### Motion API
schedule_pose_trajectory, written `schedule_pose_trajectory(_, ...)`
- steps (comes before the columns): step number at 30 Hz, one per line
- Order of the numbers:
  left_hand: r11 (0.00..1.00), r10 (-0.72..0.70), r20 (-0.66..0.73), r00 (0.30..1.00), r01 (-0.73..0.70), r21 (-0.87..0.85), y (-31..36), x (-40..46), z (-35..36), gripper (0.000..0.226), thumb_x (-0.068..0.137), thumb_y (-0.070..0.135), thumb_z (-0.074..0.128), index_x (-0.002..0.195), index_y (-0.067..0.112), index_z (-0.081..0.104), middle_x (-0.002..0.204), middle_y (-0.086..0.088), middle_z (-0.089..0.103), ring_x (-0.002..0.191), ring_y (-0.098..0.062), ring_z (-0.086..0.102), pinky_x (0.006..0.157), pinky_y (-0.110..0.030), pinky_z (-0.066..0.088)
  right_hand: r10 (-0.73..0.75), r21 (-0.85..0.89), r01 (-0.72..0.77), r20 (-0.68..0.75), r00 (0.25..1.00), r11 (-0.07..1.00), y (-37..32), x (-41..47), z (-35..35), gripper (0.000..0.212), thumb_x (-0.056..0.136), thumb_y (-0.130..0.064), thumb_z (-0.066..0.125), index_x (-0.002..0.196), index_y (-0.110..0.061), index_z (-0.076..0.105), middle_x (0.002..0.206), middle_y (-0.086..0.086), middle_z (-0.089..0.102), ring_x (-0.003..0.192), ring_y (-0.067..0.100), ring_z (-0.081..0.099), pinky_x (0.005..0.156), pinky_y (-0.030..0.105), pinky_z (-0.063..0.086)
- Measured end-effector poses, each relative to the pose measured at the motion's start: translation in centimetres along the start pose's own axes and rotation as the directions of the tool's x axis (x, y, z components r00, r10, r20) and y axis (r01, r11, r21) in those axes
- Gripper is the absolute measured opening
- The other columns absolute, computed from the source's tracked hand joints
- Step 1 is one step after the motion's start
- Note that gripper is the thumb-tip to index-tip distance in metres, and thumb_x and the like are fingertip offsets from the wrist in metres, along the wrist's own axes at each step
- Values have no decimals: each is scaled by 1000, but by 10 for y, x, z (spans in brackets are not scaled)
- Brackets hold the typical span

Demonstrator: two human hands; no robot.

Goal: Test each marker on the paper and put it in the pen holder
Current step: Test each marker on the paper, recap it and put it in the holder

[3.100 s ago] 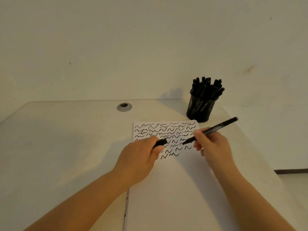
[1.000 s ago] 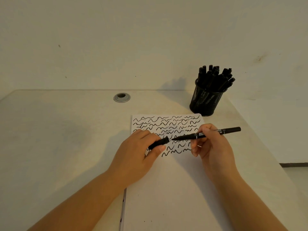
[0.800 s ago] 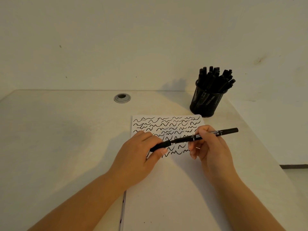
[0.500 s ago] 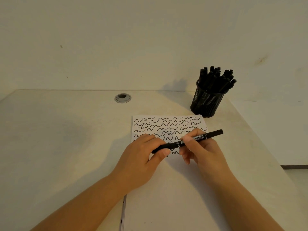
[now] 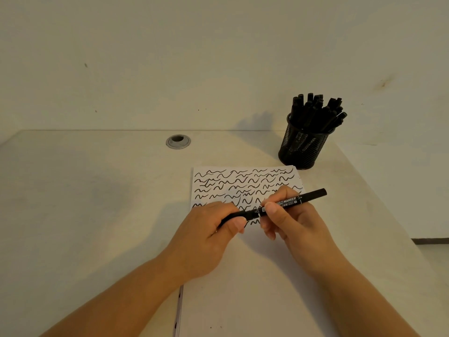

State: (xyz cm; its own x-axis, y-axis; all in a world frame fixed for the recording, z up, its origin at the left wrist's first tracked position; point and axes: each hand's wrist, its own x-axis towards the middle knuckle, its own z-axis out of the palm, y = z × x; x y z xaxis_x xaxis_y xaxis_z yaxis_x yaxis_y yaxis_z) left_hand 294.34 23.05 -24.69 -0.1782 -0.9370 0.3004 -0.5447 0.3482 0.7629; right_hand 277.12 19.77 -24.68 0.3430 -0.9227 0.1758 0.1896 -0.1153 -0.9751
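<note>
Both hands hold one black marker level above the scribbled paper: the left hand pinches its capped end, the right hand grips the barrel. The mesh holder, full of markers, stands just beyond the paper.

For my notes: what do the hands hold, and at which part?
Both hold one marker: left hand grips its capped end, right hand pinches the barrel's middle.
</note>
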Motion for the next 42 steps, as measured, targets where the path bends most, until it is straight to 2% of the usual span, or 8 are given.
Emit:
schedule_pose_trajectory(11,994,-17,117,993,30,-105,-2,0,-6,26,79,50,39,63,36,53,49,12,42,46,-4,35,47,-12,26,19,-7,-19,63,998,1000,-3,-1,4,13,82,-19,57,80,-7,54,56,2,56,53,15,50,51,22,42)
schedule_pose_trajectory(18,990,8,-15,1000,-6,144,-4,8,-8,34,82,54,37,76,28,59,57,11,49,60,-9,47,52,-19,32,-4,-342,-77,-232,973,937,-2,3,11,29,78,-43,53,65,-18,58,54,-7,61,47,2,50,48,12,38)
schedule_pose_trajectory(21,973,-6,-49,999,17,230,-3,9,-14,23,85,48,41,72,34,53,57,14,47,59,-9,46,52,-20,32,-145,-556,-42,-289,946,830,-4,0,9,41,73,-55,52,58,-17,57,56,-4,59,53,3,49,50,12,36)
schedule_pose_trajectory(25,939,22,-32,999,-10,343,4,11,-14,22,85,49,38,71,37,49,58,15,45,60,-5,45,54,-22,33,-515,-857,246,-26,857,452,-15,-2,10,1,82,-17,66,81,-18,66,76,-8,59,63,1,50,57,6,38)
schedule_pose_trajectory(28,932,67,-46,997,-46,360,14,16,-16,26,84,50,37,70,33,50,59,13,47,62,-5,46,55,-23,35,-505,-947,284,174,845,149,-26,-2,7,23,70,-9,77,92,-13,71,85,-1,65,68,14,61,47,19,47)
schedule_pose_trajectory(33,886,197,-15,980,-172,432,41,35,-13,34,83,52,37,76,26,58,59,15,44,63,-5,43,57,-22,35,-523,-939,343,305,796,-25,-45,0,-15,15,70,-10,77,82,-11,69,74,1,64,58,19,60,39,23,45)
schedule_pose_trajectory(36,894,220,-17,975,-195,402,56,53,-7,31,84,55,40,83,31,58,63,17,48,67,-2,48,59,-16,37,-503,-958,280,216,837,55,-54,5,-35,13,74,-9,74,83,-12,67,73,0,62,50,18,55,37,26,42)
schedule_pose_trajectory(42,991,-81,-140,987,95,90,40,106,16,58,78,47,61,129,31,38,118,16,50,106,3,48,90,-26,44,-424,-694,16,-422,802,720,-72,24,-93,18,85,-17,62,86,-30,50,77,-13,63,68,7,64,60,28,52)
